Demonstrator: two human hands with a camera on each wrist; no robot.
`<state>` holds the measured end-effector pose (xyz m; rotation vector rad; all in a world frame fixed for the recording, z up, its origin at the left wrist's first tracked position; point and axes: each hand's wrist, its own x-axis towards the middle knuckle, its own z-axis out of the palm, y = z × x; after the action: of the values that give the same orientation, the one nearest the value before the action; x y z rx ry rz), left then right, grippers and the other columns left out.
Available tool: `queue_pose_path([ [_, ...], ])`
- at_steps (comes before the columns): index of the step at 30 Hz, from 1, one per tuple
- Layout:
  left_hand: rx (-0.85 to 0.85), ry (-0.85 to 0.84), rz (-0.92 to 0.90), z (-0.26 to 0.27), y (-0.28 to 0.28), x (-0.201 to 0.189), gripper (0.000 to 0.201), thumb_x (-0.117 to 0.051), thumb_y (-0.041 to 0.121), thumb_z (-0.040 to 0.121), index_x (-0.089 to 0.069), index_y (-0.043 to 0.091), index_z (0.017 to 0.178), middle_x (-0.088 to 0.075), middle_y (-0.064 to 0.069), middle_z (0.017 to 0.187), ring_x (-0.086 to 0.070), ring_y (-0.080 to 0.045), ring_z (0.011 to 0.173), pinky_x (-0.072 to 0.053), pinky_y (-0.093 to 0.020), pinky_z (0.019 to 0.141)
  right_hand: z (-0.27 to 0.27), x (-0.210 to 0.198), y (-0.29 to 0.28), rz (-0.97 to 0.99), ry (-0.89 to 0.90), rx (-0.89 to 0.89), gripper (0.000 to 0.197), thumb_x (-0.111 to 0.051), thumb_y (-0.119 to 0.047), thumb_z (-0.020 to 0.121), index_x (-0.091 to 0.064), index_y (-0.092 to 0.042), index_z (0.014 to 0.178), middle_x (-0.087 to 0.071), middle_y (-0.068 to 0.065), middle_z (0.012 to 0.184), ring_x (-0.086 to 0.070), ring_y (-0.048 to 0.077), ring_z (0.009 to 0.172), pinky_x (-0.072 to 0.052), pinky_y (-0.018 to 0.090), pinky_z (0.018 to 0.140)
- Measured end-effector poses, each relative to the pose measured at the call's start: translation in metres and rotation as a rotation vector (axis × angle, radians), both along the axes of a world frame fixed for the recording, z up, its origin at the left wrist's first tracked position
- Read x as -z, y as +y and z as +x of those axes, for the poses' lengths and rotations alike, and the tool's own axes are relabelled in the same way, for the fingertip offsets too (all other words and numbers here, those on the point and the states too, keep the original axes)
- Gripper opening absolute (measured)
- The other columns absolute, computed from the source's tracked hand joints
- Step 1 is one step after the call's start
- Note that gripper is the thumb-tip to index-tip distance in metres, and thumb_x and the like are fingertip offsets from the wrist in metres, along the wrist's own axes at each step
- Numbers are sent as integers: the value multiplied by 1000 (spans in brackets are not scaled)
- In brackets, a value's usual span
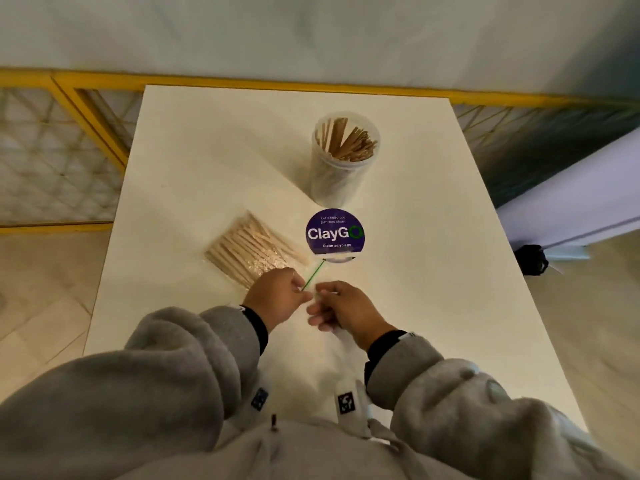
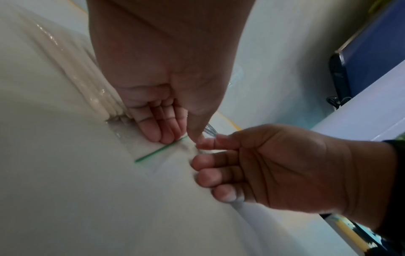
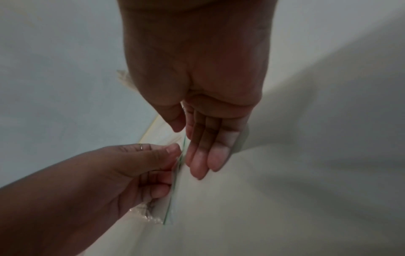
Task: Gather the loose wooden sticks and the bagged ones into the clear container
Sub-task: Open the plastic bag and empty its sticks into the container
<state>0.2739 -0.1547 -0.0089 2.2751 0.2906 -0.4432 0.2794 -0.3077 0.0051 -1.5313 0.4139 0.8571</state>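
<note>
1. Left hand (image 1: pixel 277 296): thumb and fingers pinch the green-striped mouth of the bag of sticks (image 1: pixel 247 251).
2. Right hand (image 1: pixel 349 310): fingertips pinch the same mouth, opposite.
3. Bag: flat on the table (image 1: pixel 433 237), near left.
4. Clear container (image 1: pixel 343 157): upright, far side, holding sticks.

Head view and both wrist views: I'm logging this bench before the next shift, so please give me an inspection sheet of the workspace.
Surface: white rectangular table, bare around the items.
Job's things: clear round plastic container upright, wooden sticks inside; clear zip bag of wooden sticks lying flat, its green seal strip toward the hands.
Clutter: round purple ClayGo sticker between bag and container.
Hands: left hand and right hand both pinch the bag's mouth.
Cables: nothing seen.
Surroundings: yellow-framed lattice railing, pale wall, tiled floor.
</note>
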Motion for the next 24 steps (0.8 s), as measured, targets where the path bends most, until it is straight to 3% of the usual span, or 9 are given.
queue_pose_path([
  [2, 38, -2, 22, -5, 1, 2, 23, -71, 22, 79, -65, 12, 99, -63, -4, 91, -62, -23, 87, -48, -30, 70, -4, 1, 1, -8, -7, -1, 25, -42, -11, 99, -50, -5, 122, -66, 16, 81, -63, 21, 58, -48, 25, 50],
  [6, 172, -104, 195, -16, 0, 8, 27, -64, 20, 82, -60, 13, 107, -57, -5, 105, -58, -24, 97, -46, -32, 81, -11, 1, 0, 1, -9, -9, 27, -42, -11, 99, -49, -9, 126, -66, 15, 83, -64, 19, 60, -49, 25, 53],
  [9, 259, -157, 337, -19, -4, 6, 29, -55, 17, 86, -55, 11, 114, -50, -7, 113, -57, -26, 97, -45, -34, 79, -17, 2, -1, 1, -15, 0, 28, -43, -11, 100, -49, -7, 127, -66, 14, 83, -64, 19, 61, -49, 26, 55],
  [14, 413, -205, 571, -22, -6, 1, 28, -47, 9, 86, -51, 11, 113, -50, -7, 111, -53, -26, 102, -47, -35, 77, -25, 2, -1, -50, -45, -11, 28, -46, -12, 98, -51, -6, 125, -66, 11, 84, -63, 18, 64, -48, 24, 56],
  [17, 379, -188, 452, -19, 2, 3, 24, -44, 10, 88, -56, 11, 109, -55, -8, 106, -55, -26, 100, -47, -36, 79, -25, -3, 4, -85, -78, -52, 30, -50, -16, 96, -52, -7, 125, -67, 10, 88, -63, 21, 69, -47, 22, 54],
  [21, 192, -235, 172, -18, 7, -8, 21, -46, 19, 93, -64, 10, 90, -65, -7, 89, -60, -24, 86, -45, -32, 73, -22, -14, 11, -61, -129, -75, 25, -52, -25, 97, -61, -10, 115, -71, 9, 106, -69, 24, 83, -55, 35, 73],
  [24, 115, -199, 16, -16, 6, -31, 20, -47, 18, 93, -66, 12, 94, -67, -2, 88, -62, -18, 82, -49, -31, 73, -17, -26, 19, 7, -143, 13, 33, -59, -32, 93, -65, -3, 105, -73, 11, 100, -71, 27, 85, -57, 42, 79],
])
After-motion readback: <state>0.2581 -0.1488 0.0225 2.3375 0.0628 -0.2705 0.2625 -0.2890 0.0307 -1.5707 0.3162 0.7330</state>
